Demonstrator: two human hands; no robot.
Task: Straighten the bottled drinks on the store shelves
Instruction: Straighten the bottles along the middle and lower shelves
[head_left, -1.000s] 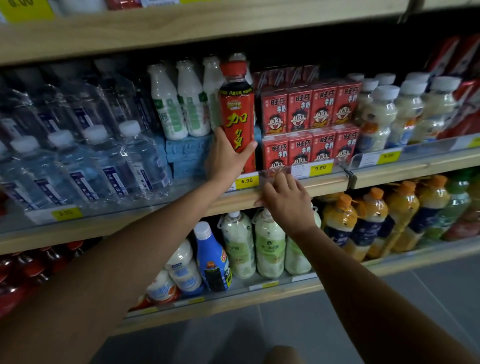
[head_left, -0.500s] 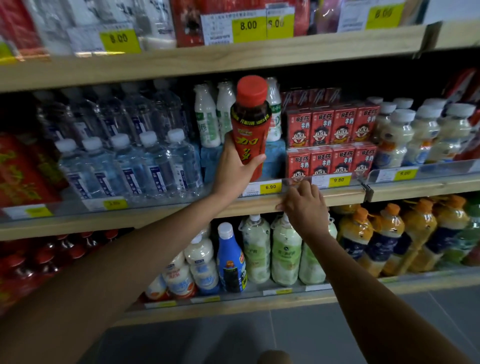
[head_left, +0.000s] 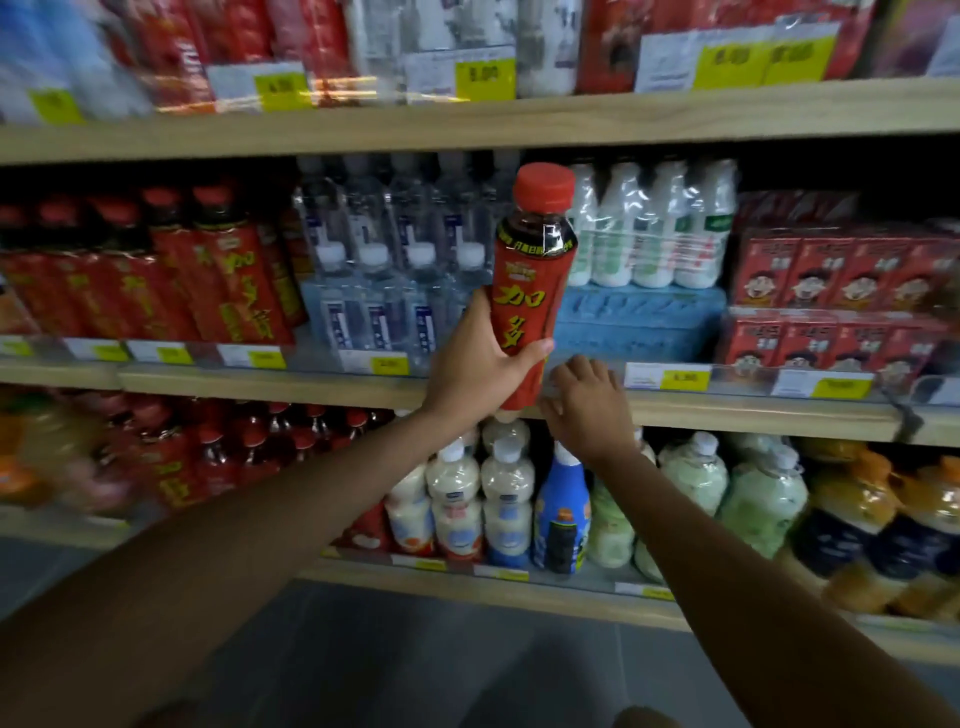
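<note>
Red bottle (head_left: 530, 270) leftward, in left hand (head_left: 475, 371)

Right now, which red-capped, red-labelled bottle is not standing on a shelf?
The red bottle that the left hand grips, held up before the clear water bottles. The other red bottles stand in rows on the shelves further left.

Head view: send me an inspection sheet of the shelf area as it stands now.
Surface: middle shelf, wooden front edge with price tags.
Job's things: red-label bottle held nearly upright in front of the water bottles; matching red bottles stand further left.
Clutter: white bottles and red cartons to the right.
Hands: left hand grips the red-label bottle low down; right hand rests on the shelf edge.
Cables: nothing seen.
Surroundings: upper shelf and lower shelf, both stocked; grey floor.
</note>
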